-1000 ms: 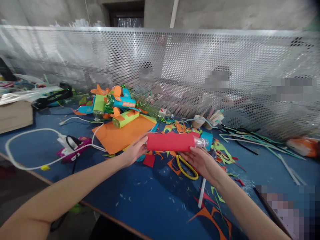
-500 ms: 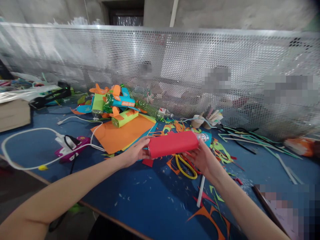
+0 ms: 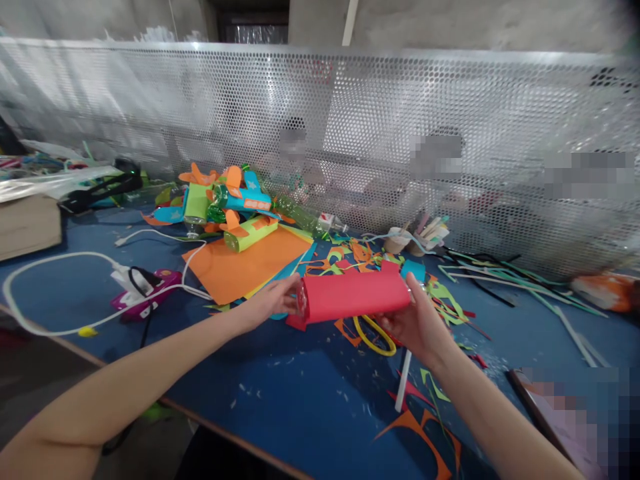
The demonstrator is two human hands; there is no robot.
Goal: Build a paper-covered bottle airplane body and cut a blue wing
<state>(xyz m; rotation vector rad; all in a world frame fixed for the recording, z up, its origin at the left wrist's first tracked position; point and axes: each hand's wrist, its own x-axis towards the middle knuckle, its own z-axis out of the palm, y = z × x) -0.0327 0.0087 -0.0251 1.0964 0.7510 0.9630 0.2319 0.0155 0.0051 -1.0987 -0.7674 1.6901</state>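
A clear plastic bottle wrapped in red paper (image 3: 353, 297) lies sideways above the blue table. My left hand (image 3: 280, 298) grips its left end, where clear plastic shows at the rim. Around the other end, by the neck, my right hand (image 3: 415, 320) is closed with the fingers underneath. A red flap sticks up along the top right of the wrap. Most of the neck is hidden behind my right hand. Below the bottle are a yellow loop (image 3: 375, 337) and a white stick (image 3: 403, 381).
Orange sheets (image 3: 250, 260) lie behind my left hand, near decorated bottle planes (image 3: 245, 200). A purple power strip (image 3: 145, 297) with white cable is at left. Paper scraps (image 3: 425, 440), pen cups (image 3: 397, 240) and a phone-like device (image 3: 545, 420) lie right. A perforated metal screen (image 3: 350, 133) stands behind.
The wrapped bottle has turned about its length and shifted slightly right and down. A red flap now shows at its top right, and the neck is more covered by my right hand.
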